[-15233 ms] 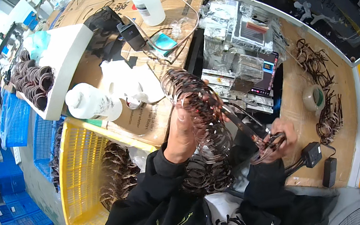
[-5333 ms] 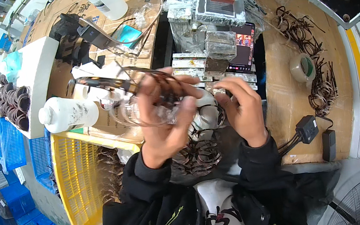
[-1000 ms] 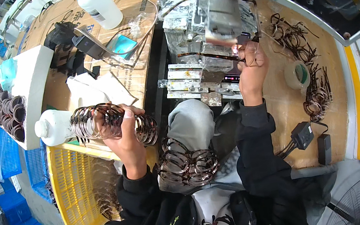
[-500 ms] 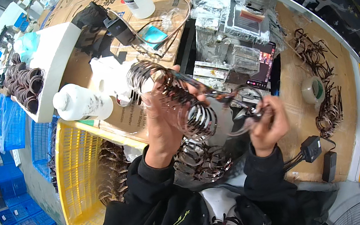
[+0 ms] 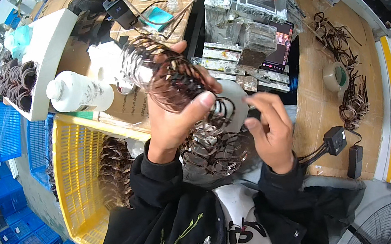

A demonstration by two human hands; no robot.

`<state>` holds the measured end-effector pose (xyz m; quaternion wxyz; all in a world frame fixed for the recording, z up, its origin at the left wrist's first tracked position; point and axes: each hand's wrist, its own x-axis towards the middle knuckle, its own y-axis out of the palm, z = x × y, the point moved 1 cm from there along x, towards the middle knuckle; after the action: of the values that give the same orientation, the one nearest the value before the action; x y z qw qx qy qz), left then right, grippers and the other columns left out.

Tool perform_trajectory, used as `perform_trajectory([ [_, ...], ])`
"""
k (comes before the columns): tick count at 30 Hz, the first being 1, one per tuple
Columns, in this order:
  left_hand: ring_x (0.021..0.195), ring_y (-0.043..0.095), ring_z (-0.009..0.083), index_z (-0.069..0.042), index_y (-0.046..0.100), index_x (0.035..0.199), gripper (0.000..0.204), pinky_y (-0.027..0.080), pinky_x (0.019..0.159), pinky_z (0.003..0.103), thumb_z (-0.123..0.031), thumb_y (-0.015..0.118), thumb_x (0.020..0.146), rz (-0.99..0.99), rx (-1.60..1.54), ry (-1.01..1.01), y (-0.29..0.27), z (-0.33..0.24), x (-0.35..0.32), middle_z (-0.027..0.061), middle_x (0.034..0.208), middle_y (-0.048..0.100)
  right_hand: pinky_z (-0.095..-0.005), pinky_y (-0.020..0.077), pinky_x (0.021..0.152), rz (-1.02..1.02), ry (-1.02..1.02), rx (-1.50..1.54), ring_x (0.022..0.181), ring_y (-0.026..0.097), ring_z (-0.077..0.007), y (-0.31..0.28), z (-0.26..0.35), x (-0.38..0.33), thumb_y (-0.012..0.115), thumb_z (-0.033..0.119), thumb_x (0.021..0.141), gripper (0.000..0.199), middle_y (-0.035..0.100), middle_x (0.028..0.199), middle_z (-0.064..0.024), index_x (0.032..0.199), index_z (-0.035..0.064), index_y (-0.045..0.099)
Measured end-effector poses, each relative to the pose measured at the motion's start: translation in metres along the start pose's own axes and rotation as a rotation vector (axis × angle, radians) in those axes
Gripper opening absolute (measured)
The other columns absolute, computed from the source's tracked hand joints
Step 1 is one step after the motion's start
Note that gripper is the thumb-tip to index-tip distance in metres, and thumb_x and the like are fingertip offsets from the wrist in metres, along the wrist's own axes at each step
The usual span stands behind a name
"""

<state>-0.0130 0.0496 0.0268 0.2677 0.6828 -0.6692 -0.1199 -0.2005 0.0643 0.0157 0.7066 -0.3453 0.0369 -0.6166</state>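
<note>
My left hand (image 5: pixel 174 120) is shut on a long bundle of thin brown wire rings (image 5: pixel 161 73), holding it up over the bench with its upper end tilted away to the left. The bundle's lower end (image 5: pixel 217 113) hangs beside my thumb, in front of a white rounded object (image 5: pixel 235 96). My right hand (image 5: pixel 270 129) hovers just right of that lower end, fingers apart and loosely curled, with nothing clearly in them. A loose heap of the same rings (image 5: pixel 217 155) lies in my lap under both hands.
A yellow basket (image 5: pixel 73 169) with brown rings (image 5: pixel 114 167) stands at my left. Behind it are a white bottle (image 5: pixel 78 93) and a white tray of rings (image 5: pixel 21 82). To the right are a phone (image 5: pixel 280 52), tape roll (image 5: pixel 336 76), loose rings (image 5: pixel 353 99) and a power adapter (image 5: pixel 337 139).
A second ago my right hand reached to the bench by the phone; it came back to the bundle and now sits just off its lower end. My left hand shifted the bundle toward the middle.
</note>
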Motion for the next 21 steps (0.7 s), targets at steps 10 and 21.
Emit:
perform_trajectory([
  [10,0.081,0.059,0.0237,0.0,0.041,0.128,0.055,0.05,0.078,0.038,0.0,0.057,0.076,-0.197,-0.006,0.078,-0.024,0.005,0.006,0.0124,0.088,0.054,-0.031,0.0475,0.054,0.217,-0.093,-0.255,0.065,0.061,-0.0208,0.001,-0.014,-0.036,0.066,0.007,0.076,0.009,0.059,0.078,-0.0035,0.082,0.0062,0.059],
  [21,0.083,0.058,0.026,0.001,0.035,0.131,0.057,0.049,0.081,0.038,-0.005,0.056,0.079,-0.231,-0.016,0.094,-0.047,0.0,0.003,0.0128,0.093,0.053,-0.0244,0.0402,0.052,-0.24,-0.114,0.404,0.058,0.05,-0.0129,-0.071,-0.037,0.005,0.054,0.016,0.092,0.013,0.053,0.071,-0.0045,0.094,0.0036,0.054],
])
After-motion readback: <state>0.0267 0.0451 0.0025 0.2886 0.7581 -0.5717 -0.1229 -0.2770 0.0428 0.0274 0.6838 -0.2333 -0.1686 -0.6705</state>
